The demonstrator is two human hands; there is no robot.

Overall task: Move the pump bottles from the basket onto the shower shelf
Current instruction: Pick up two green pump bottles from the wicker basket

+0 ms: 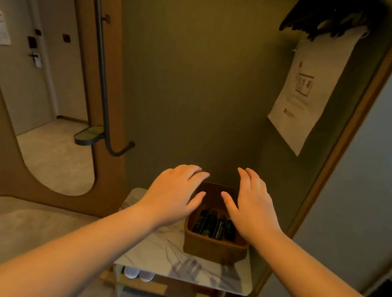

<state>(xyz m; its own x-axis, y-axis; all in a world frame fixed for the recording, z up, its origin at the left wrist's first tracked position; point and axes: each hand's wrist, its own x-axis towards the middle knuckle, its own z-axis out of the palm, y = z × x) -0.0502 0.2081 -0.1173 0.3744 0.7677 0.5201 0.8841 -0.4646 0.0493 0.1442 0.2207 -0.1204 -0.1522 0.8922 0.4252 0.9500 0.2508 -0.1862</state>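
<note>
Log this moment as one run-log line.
phase: reach | left hand: open, empty | right hand: open, empty | pump bottles: in basket | shelf: unseen

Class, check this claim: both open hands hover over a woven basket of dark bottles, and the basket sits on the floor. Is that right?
Not quite. In the head view the woven basket sits on a marble-topped bench, not the floor. The rest holds: the left hand and right hand hover open above the dark bottles.

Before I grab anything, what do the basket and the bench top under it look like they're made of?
The basket looks like woven wicker or rattan: brown, matte, with a fine weave texture on its wall. The bench top looks like marble or a marble-look laminate: pale, smooth, with grey veins; which one I can't tell.
</note>
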